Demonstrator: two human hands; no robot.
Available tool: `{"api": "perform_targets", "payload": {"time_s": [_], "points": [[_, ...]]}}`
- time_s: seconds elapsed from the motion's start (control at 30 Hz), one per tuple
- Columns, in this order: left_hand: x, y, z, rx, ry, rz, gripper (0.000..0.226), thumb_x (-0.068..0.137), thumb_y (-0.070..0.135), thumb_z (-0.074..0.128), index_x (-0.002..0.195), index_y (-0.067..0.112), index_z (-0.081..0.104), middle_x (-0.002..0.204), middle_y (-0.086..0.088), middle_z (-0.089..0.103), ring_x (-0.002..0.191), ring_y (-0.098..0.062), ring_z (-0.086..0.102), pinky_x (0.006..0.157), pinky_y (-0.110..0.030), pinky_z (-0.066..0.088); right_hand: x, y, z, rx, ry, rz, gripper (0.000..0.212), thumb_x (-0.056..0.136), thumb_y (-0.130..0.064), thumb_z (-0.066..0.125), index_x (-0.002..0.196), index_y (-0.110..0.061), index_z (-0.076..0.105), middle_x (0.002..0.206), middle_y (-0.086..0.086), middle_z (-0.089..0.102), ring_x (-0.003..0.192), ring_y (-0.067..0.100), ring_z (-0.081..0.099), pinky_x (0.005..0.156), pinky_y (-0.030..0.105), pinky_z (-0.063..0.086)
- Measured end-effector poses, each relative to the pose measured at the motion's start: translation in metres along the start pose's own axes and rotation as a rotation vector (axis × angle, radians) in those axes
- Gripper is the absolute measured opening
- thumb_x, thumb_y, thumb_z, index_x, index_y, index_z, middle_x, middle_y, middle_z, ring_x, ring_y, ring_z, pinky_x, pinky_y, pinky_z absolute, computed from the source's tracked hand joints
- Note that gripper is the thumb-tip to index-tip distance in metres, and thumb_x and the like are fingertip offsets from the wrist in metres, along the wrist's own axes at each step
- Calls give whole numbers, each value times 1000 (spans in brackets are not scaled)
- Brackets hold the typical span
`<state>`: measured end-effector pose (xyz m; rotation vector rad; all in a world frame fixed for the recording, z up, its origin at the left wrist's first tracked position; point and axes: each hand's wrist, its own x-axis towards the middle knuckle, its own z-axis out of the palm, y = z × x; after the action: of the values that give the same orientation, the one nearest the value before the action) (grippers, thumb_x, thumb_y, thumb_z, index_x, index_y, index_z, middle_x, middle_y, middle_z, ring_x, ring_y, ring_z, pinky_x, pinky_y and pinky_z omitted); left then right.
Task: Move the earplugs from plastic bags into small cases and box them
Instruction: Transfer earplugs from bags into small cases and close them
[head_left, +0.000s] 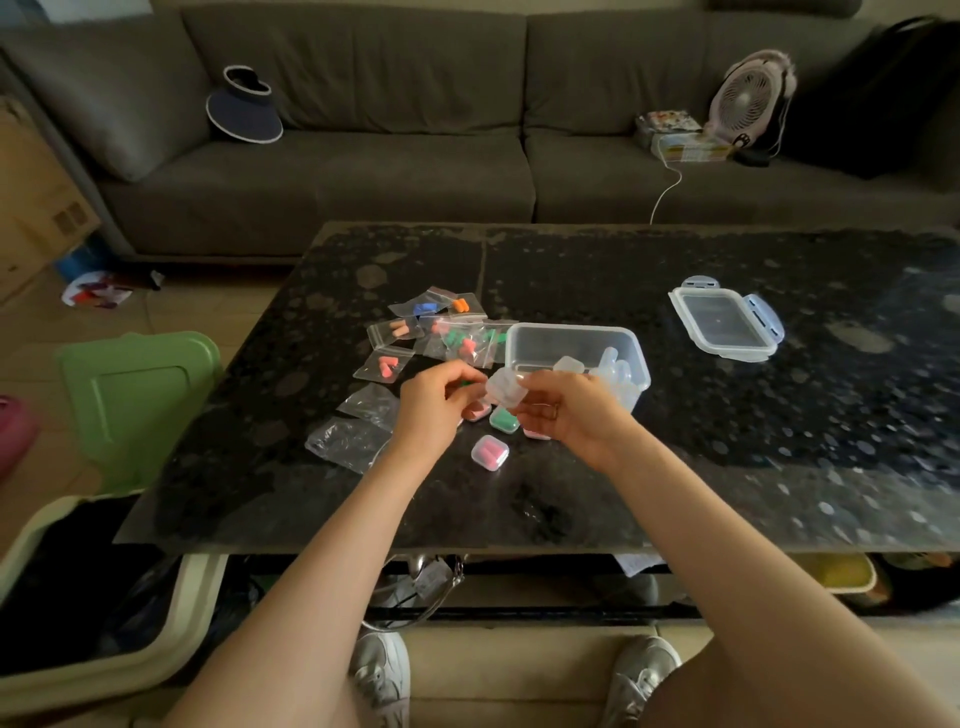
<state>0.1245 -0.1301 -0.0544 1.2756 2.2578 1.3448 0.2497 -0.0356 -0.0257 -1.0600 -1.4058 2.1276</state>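
Observation:
My right hand (563, 410) holds a small clear case (503, 389) with its lid open, just in front of the clear plastic box (530, 338). My left hand (434, 402) pinches green earplugs (466, 383) right beside that case. Several small bags with coloured earplugs (452, 332) lie left of the box. Two emptied bags (348, 441) lie by my left wrist. Filled cases, a pink one (489, 452) and a green one (504, 421), sit on the table under my hands. More empty cases (613, 366) sit inside the box.
The box lid (727, 325) lies to the right on the dark stone table (727, 467). A grey sofa (363, 156) stands behind, with a visor hat (244, 109) and a small fan (748, 98) on it. A green bin lid (135, 400) is at the left.

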Motion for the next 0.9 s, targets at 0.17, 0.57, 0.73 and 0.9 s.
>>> {"api": "perform_targets", "payload": {"time_s": [0.17, 0.57, 0.73, 0.9], "points": [[-5, 0, -3, 3, 22, 35, 23, 83, 11, 69, 106, 7, 67, 107, -6, 67, 96, -12, 60, 74, -6, 42, -3, 3, 3, 139, -40, 38, 5, 91, -6, 58, 94, -10, 59, 95, 14, 64, 84, 23, 65, 76, 30, 57], [-6, -3, 0, 37, 14, 117, 45, 77, 19, 76, 118, 12, 61, 119, -6, 61, 102, -12, 59, 72, -3, 44, 3, 14, 6, 240, -200, 181, 19, 95, -5, 51, 113, -7, 59, 100, 14, 64, 83, 19, 61, 75, 28, 53], [-7, -7, -3, 143, 15, 210, 33, 78, 16, 75, 108, 7, 64, 106, -1, 58, 91, -6, 54, 71, -2, 44, 8, 17, 10, -85, -156, 62, 40, 88, -30, 66, 116, -3, 60, 109, 17, 66, 90, 23, 66, 77, 31, 58], [-9, -12, 3, 197, -15, 243, 19, 80, 18, 74, 95, 12, 65, 97, 8, 48, 91, -20, 54, 71, -29, 52, 9, 22, 11, -211, -179, -22, 29, 83, -27, 70, 95, -1, 65, 89, 12, 70, 79, 19, 68, 71, 28, 58]]}}
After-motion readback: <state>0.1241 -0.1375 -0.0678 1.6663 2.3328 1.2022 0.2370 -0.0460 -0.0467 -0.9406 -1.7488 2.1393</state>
